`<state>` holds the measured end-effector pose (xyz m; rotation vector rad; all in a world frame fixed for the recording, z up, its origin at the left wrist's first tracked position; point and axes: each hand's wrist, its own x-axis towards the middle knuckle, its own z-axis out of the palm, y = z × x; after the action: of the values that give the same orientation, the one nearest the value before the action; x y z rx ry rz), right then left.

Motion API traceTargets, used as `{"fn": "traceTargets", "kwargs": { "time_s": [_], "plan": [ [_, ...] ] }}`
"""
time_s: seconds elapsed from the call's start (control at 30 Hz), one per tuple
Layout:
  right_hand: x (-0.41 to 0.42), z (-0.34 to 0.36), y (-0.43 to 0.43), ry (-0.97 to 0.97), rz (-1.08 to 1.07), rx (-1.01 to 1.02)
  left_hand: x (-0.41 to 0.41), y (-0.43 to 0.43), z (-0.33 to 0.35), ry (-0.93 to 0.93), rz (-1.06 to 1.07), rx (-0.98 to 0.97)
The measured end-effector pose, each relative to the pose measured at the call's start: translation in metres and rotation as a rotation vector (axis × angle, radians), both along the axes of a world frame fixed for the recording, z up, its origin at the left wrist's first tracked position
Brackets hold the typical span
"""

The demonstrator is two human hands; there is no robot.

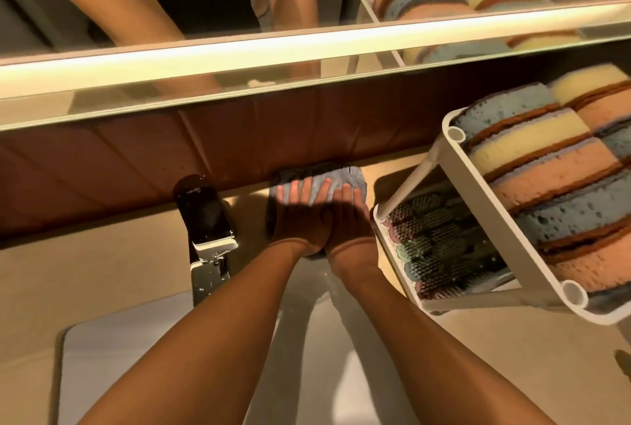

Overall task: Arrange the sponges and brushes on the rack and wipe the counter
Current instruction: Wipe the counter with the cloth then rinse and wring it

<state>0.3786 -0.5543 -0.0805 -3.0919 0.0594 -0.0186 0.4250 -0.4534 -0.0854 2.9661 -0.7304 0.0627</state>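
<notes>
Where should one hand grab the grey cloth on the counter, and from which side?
The grey cloth lies flat against the back wall, under the flat left hand and right hand. Probably pinch the rumpled folds along its far edge, coming from above and the near side: the wall blocks the back, the rack crowds the right, the faucet stands left.

Dim, warm — light strip (307, 45) glares; edges bow.
</notes>
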Motion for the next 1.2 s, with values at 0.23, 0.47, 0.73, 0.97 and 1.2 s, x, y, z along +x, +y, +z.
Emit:
{"fn": "traceTargets", "kwargs": {
  "time_s": [0.23, 0.47, 0.73, 0.97, 1.2],
  "plan": [
    [-0.007, 0.015, 0.030, -0.068, 0.063, 0.040, -0.027, 0.026, 0.002, 0.144, 0.058, 0.007],
    [-0.027, 0.003, 0.036, 0.185, 0.126, 0.114, -0.057, 0.037, -0.003, 0.353, 0.386, -0.034],
    [-0.065, 0.040, 0.038, 0.049, -0.444, 1.330, -0.082, 0.031, 0.030, 0.503, 0.480, -0.257],
    [-0.114, 0.043, 0.013, -0.030, -0.439, 1.221, -0.107, 0.019, 0.042, 0.551, 0.242, -0.211],
    [-0.172, 0.027, -0.005, -0.217, -0.412, 0.806, -0.153, -0.025, 0.040, 0.686, 0.195, -0.405]
  ]
}}
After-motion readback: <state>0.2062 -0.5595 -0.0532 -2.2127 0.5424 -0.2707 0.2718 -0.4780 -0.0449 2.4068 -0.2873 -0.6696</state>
